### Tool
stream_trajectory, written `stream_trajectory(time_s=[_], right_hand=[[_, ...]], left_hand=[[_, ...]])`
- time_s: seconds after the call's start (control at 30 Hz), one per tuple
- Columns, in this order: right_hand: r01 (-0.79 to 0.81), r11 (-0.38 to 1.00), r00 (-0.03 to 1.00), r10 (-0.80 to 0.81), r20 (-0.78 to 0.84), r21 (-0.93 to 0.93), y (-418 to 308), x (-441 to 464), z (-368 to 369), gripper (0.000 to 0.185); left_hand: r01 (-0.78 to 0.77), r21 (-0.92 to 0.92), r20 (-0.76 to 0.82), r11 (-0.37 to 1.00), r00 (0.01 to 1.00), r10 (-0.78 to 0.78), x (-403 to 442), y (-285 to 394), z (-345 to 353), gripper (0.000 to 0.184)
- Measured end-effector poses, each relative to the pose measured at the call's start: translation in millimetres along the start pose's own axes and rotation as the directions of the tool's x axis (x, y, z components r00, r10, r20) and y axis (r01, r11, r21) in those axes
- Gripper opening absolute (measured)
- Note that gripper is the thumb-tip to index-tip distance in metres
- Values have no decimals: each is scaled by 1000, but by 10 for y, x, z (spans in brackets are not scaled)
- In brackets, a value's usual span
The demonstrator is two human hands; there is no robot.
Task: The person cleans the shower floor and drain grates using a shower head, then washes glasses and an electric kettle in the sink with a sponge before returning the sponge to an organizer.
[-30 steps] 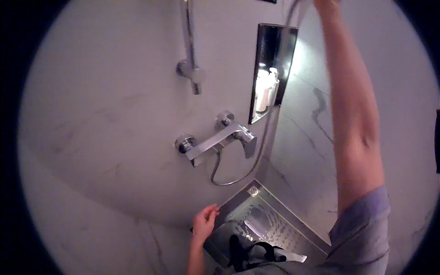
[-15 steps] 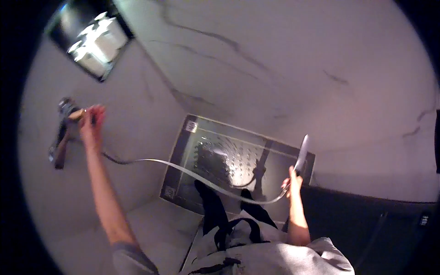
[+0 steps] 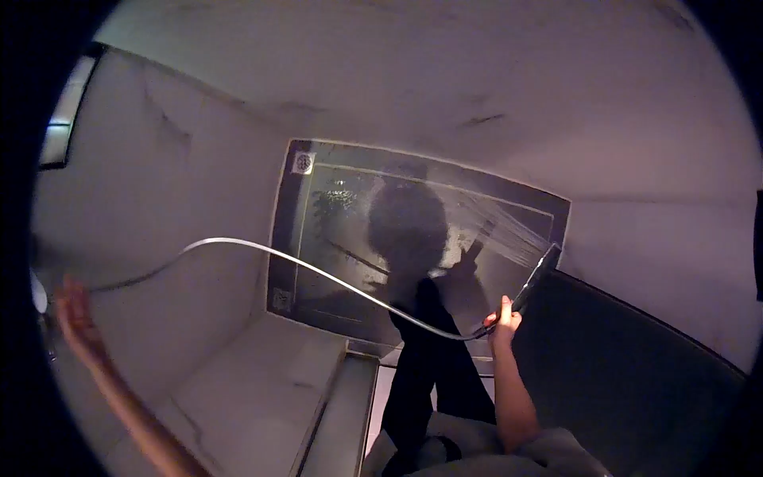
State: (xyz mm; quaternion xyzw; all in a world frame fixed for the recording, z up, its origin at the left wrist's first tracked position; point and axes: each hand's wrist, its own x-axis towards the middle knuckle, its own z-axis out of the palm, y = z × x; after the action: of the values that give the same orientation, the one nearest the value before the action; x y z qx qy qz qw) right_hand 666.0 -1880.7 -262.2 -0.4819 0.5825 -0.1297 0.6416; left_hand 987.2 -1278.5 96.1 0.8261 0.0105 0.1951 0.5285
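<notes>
My right hand (image 3: pixel 502 319) is wrapped round the handle of a dark hand shower (image 3: pixel 539 274). Fine jets of water (image 3: pixel 501 226) leave its head toward the left and fall on the floor. From the handle's lower end a pale shower hose (image 3: pixel 318 273) curves across to the left wall. My left hand (image 3: pixel 77 318) is at the far left with fingers stretched out, holding nothing that I can see. Close beside it, a shiny wall fitting (image 3: pixel 40 296) is partly cut off by the dark edge of the view; whether the hand touches it, I cannot tell.
Underfoot is a wet dark shower floor (image 3: pixel 342 298) with a square drain grate (image 3: pixel 303 163) in one corner. Marbled walls (image 3: pixel 199 159) enclose it. A dark panel (image 3: pixel 620 342) stands at right, a lit niche (image 3: pixel 67 119) at upper left, and a raised ledge (image 3: pixel 342 405) below.
Water now sprays from the hand shower, whose face has turned left toward the floor. My left hand has come down and left from the wall fitting, its fingers opening. The view has shifted.
</notes>
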Motion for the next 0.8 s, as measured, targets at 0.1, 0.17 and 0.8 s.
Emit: stream_trajectory(time_s=[0.1, 0.17, 0.8], right_hand=[[-166, 967, 974, 192, 123, -195, 344, -383, 382, 39], [-326, 920, 890, 377, 256, -219, 657, -572, 673, 40], [-32, 978, 957, -29, 288, 205, 386, 1290, 809, 39]], left_hand=[[374, -54, 2, 926, 927, -374, -1602, -797, 1247, 52], [636, -31, 212, 771, 758, -617, -2756, -1007, 2037, 38], [607, 657, 571, 447, -15, -820, -6837, -504, 2464, 48]])
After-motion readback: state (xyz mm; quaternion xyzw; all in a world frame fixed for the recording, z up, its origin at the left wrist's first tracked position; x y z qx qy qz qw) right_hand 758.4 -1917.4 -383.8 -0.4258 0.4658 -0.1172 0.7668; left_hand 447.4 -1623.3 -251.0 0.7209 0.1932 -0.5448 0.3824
